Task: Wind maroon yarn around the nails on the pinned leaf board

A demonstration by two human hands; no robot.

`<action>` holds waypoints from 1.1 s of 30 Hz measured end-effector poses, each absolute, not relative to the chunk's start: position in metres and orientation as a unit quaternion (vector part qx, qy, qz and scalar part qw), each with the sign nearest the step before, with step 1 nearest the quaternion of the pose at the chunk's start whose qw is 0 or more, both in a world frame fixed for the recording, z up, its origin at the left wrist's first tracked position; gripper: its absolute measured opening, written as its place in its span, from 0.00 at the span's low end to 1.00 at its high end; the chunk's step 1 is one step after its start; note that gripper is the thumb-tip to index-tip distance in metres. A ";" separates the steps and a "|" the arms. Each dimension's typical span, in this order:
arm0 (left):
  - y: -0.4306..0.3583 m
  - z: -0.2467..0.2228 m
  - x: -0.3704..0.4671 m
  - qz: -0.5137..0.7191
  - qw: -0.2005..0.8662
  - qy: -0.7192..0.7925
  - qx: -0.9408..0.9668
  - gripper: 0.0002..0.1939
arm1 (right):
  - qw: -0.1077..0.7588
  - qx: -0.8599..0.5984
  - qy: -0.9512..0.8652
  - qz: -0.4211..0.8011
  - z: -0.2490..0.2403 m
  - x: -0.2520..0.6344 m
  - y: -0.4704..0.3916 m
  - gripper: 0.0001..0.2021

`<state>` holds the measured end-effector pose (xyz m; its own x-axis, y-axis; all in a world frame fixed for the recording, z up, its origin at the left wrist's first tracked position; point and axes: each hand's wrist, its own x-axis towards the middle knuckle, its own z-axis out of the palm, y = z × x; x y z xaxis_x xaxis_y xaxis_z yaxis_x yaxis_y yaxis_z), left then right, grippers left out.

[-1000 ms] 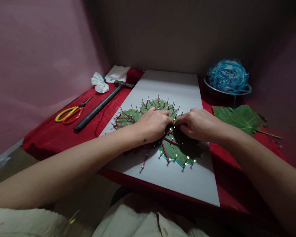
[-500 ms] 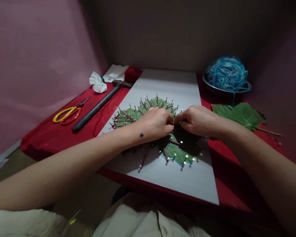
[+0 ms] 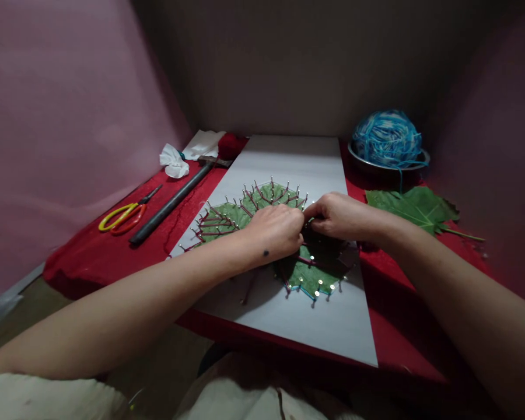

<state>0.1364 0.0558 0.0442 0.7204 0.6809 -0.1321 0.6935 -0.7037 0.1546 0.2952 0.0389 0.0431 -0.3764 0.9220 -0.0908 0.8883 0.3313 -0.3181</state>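
A green leaf (image 3: 225, 216) lies on a white board (image 3: 289, 157), ringed by several upright nails (image 3: 271, 182). Dark red yarn (image 3: 221, 224) runs between many of them, and blue yarn (image 3: 304, 291) follows the leaf's near right edge. Over the leaf's middle, my left hand (image 3: 280, 227) is closed, its fingertips turned down and hidden. Close against it on the right is my right hand (image 3: 332, 216), with thumb and forefinger pinched among the nails. Whatever sits between the fingers of either hand is too small or covered to make out.
Left of the board, on the red cloth (image 3: 79, 251), lie a hammer (image 3: 170, 204), scissors (image 3: 125, 216), crumpled white tissue (image 3: 174, 161) and a red yarn ball (image 3: 231, 146). At right stand a metal bowl (image 3: 376, 165) with a blue yarn ball (image 3: 387, 139) and a loose leaf (image 3: 413, 207).
The view has shifted slightly. Both hands stay closed over the nails, and my left hand has come closer to my right, narrowing the gap between them.
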 end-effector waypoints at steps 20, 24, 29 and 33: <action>0.090 0.042 0.141 -0.030 0.037 0.302 0.952 0.11 | 0.061 -0.594 -0.790 0.140 0.046 0.288 0.032 0.18; 0.094 0.030 0.139 0.012 0.042 0.298 0.954 0.07 | 0.101 -0.598 -0.776 0.174 0.051 0.287 0.033 0.15; 0.095 0.023 0.137 0.061 0.045 0.297 0.952 0.07 | 0.139 -0.562 -0.788 0.209 0.053 0.288 0.030 0.10; 0.092 0.027 0.139 0.047 0.045 0.304 0.951 0.08 | 0.134 -0.546 -0.809 0.169 0.053 0.285 0.024 0.12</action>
